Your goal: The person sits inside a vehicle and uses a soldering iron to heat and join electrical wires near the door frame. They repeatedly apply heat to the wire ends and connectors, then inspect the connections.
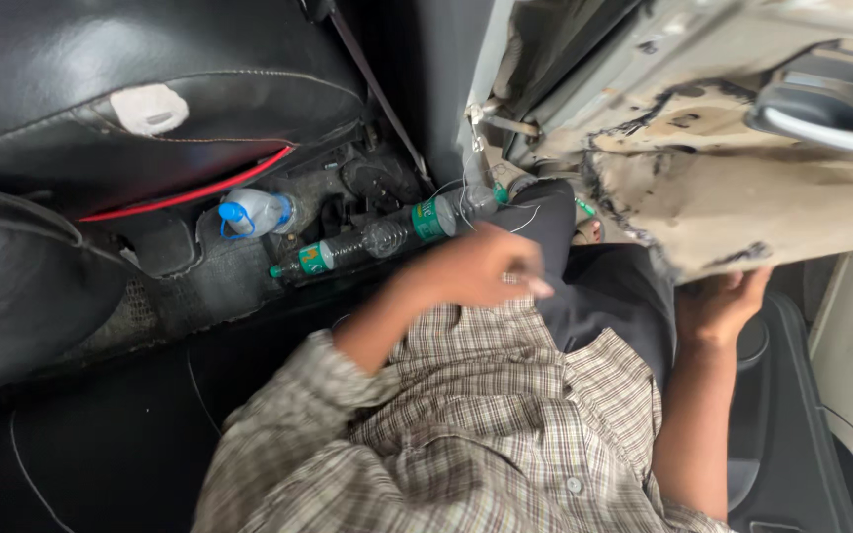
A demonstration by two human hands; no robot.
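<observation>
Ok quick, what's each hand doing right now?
Left hand: curled shut, pinching a thin white thread.
Right hand: gripping the lower edge of the door panel.

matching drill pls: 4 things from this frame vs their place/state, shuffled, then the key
Things:
1. left hand
2. right hand
3. blue-capped bottle
4. green-label bottle

Places/states:
A. lying on its side on the floor mat, pointing toward the door sill
B. under the lower edge of the worn door panel
C. tucked beside the red-piped seat
D. over the dark trouser knee, pinching thin wire

Pairs: 1-D, 2-B, 3-C, 4-A
</observation>
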